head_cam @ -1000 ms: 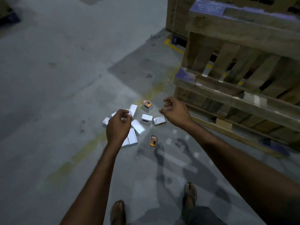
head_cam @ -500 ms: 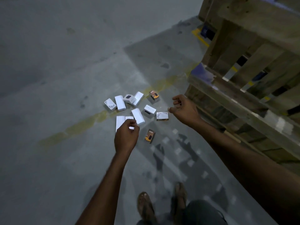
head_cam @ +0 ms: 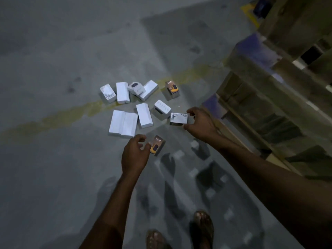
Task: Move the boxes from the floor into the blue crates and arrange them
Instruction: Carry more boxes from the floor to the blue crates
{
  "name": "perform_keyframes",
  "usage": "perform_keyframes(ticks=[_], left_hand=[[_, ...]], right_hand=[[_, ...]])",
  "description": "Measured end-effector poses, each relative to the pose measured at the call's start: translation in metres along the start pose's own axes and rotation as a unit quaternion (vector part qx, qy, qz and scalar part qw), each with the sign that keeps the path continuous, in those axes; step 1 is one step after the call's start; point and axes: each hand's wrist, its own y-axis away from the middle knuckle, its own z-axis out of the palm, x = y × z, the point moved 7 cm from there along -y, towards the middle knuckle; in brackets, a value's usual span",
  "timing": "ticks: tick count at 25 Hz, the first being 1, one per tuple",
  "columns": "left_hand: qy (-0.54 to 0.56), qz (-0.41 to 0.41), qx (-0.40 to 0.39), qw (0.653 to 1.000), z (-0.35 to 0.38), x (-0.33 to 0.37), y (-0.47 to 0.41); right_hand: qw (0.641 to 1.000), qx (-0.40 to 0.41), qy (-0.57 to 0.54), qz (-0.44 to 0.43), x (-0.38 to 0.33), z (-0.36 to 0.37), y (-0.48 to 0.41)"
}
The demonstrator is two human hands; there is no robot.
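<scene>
Several small boxes lie scattered on the concrete floor, most of them white (head_cam: 123, 121), two orange and dark marked 65W. My right hand (head_cam: 201, 123) pinches the right end of a white labelled box (head_cam: 178, 119) between thumb and forefinger; the box still rests on the floor. My left hand (head_cam: 133, 153) hovers with curled, parted fingers, its thumb at the left edge of the near orange box (head_cam: 157, 145). The other orange box (head_cam: 172, 88) stands at the far side of the pile. No blue crate is in view.
Stacked wooden pallets (head_cam: 265, 105) rise close on the right, just beyond my right hand. A worn yellow line (head_cam: 59, 119) crosses the floor under the boxes. My sandalled feet (head_cam: 203, 227) stand at the bottom edge. Bare concrete stretches to the left.
The view has dropped closer to the floor. My right hand moved left onto the white labelled box. My left hand shifted right from the white boxes to the near orange box.
</scene>
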Motion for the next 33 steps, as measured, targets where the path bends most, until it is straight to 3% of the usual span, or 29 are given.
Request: perform_keyframes(ticks=[8,13,22,33], left_hand=[[-0.003,0.036,0.021,0.999,0.172,-0.156,-0.092],[-0.085,0.100,0.037,0.991,0.241,-0.194,-0.124],[-0.188,0.142,0.089,0.968,0.286,-0.212,-0.156],[-0.182,0.152,0.028,0.971,0.283,-0.187,-0.187]], right_hand=[[0.999,-0.008,0.023,-0.021,0.149,0.185,-0.094],[0.997,-0.012,0.056,-0.049,0.198,0.247,-0.144],[0.980,0.032,0.153,-0.125,0.203,0.277,-0.222],[0.968,0.019,0.232,-0.099,0.210,0.278,-0.239]])
